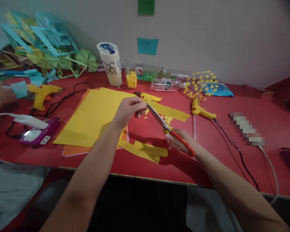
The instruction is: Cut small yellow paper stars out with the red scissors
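Observation:
My left hand (130, 111) is closed in a pinch on a small piece of yellow paper (147, 111), mostly hidden by the fingertips. In my right hand (180, 140) are red-handled scissors (157, 117), their blade tips meeting the left fingertips. Behind the scissors lies a yellow paper strip (176, 112) with faint drawn outlines. Small cut yellow stars (167, 120) are piled on the table beside the blades. More yellow strips (147, 151) lie between my forearms, near the table edge. Yellow sheets (87, 119) on orange ones are stacked under my left arm.
A yellow glue gun (201, 111) with a cord lies right; another glue gun (43, 93) is left, near another person's arm (2, 96). A purple power strip (42, 133), white cup (111, 66), jar of yellow pieces (131, 79), plastic bottles (165, 84) and yellow cutter (151, 97) surround the work.

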The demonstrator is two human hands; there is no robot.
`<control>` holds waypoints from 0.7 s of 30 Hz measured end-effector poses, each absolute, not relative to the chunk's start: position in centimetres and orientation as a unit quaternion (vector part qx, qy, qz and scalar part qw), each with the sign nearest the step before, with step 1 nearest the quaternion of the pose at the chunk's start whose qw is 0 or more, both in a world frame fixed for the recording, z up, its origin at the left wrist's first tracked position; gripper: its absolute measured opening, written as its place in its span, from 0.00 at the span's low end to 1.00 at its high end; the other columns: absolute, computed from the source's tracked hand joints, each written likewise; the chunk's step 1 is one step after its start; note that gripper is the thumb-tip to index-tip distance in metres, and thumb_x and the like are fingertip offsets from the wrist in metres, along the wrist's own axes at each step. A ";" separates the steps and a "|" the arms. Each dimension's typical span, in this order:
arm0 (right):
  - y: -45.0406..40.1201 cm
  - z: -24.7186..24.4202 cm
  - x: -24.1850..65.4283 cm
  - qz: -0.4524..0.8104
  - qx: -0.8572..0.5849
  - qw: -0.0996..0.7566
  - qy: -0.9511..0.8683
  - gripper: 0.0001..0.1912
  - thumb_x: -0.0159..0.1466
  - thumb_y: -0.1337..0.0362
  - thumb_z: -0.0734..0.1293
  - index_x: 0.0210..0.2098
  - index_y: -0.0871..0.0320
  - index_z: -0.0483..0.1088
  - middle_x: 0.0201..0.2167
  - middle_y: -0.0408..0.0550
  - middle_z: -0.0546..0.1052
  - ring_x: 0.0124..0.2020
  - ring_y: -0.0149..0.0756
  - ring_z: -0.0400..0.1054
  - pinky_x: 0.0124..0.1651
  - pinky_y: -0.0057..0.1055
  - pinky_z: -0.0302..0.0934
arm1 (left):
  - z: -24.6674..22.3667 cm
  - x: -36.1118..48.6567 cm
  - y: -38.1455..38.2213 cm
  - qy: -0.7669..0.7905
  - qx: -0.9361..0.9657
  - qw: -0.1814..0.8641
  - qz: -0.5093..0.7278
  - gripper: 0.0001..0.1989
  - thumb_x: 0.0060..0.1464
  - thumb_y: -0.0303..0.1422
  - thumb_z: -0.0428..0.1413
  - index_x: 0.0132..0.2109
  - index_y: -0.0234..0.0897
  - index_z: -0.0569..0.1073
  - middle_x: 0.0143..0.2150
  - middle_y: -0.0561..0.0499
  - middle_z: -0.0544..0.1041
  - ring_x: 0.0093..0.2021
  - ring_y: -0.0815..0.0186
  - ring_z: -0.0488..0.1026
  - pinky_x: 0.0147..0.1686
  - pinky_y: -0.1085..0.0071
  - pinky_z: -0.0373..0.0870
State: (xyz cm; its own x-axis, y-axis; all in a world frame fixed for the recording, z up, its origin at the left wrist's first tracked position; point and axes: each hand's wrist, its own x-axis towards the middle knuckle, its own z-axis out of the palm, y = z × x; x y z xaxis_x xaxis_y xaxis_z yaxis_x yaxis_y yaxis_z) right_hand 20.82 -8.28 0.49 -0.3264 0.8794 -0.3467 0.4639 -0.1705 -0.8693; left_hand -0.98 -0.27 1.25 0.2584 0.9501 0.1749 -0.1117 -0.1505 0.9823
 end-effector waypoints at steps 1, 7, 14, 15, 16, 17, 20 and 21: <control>-8.3 0.5 20.8 0.535 -0.547 0.193 -0.614 0.23 0.53 0.43 0.65 0.20 0.57 0.59 0.13 0.40 0.68 0.08 0.22 0.53 0.11 0.22 0.46 | 1.2 -1.0 -0.2 0.361 0.579 0.543 0.490 0.07 0.44 0.31 0.58 0.22 0.33 0.73 0.18 0.54 0.71 0.15 0.78 0.63 0.16 0.79 0.58; -8.3 0.4 20.9 0.531 -0.555 0.196 -0.610 0.24 0.52 0.42 0.66 0.20 0.57 0.59 0.12 0.39 0.67 0.08 0.22 0.53 0.10 0.21 0.46 | 1.2 -1.0 -0.3 0.355 0.579 0.547 0.490 0.07 0.44 0.31 0.58 0.22 0.34 0.74 0.18 0.54 0.71 0.15 0.78 0.63 0.16 0.79 0.58; -8.1 0.4 20.8 0.543 -0.537 0.206 -0.611 0.25 0.51 0.41 0.67 0.19 0.56 0.59 0.10 0.37 0.63 0.07 0.21 0.51 0.10 0.22 0.46 | 1.2 -0.9 -0.1 0.363 0.574 0.533 0.506 0.06 0.43 0.32 0.58 0.22 0.34 0.72 0.18 0.55 0.70 0.15 0.77 0.62 0.16 0.78 0.58; -8.1 0.4 20.7 0.543 -0.537 0.209 -0.611 0.25 0.51 0.41 0.67 0.19 0.56 0.59 0.11 0.37 0.63 0.07 0.21 0.51 0.10 0.23 0.46 | 1.2 -0.9 -0.1 0.364 0.570 0.527 0.515 0.06 0.43 0.31 0.58 0.22 0.34 0.71 0.18 0.55 0.69 0.15 0.77 0.62 0.16 0.77 0.57; -8.1 0.4 20.7 0.544 -0.536 0.212 -0.610 0.25 0.51 0.41 0.67 0.19 0.56 0.59 0.11 0.38 0.64 0.08 0.21 0.52 0.10 0.23 0.48 | 1.2 -0.9 -0.1 0.365 0.567 0.520 0.524 0.06 0.42 0.31 0.58 0.23 0.34 0.71 0.18 0.56 0.69 0.16 0.77 0.62 0.16 0.77 0.57; -8.1 0.4 20.7 0.544 -0.537 0.216 -0.608 0.26 0.50 0.40 0.67 0.19 0.56 0.59 0.11 0.38 0.64 0.08 0.21 0.52 0.11 0.24 0.49 | 1.2 -0.9 -0.1 0.365 0.566 0.515 0.531 0.05 0.42 0.31 0.58 0.23 0.35 0.70 0.18 0.56 0.68 0.16 0.77 0.62 0.17 0.77 0.57; -8.1 0.4 20.6 0.544 -0.541 0.220 -0.602 0.27 0.50 0.39 0.67 0.20 0.57 0.60 0.13 0.39 0.66 0.09 0.21 0.53 0.13 0.25 0.53 | 1.1 -0.7 -0.1 0.363 0.569 0.504 0.539 0.04 0.41 0.30 0.58 0.24 0.35 0.70 0.19 0.57 0.66 0.17 0.77 0.61 0.19 0.76 0.58; -8.1 0.4 20.6 0.543 -0.545 0.221 -0.600 0.27 0.50 0.39 0.67 0.20 0.57 0.60 0.13 0.39 0.67 0.09 0.21 0.53 0.13 0.25 0.53 | 1.1 -0.6 -0.1 0.361 0.572 0.499 0.542 0.03 0.40 0.29 0.58 0.24 0.36 0.71 0.19 0.57 0.66 0.18 0.77 0.61 0.21 0.75 0.59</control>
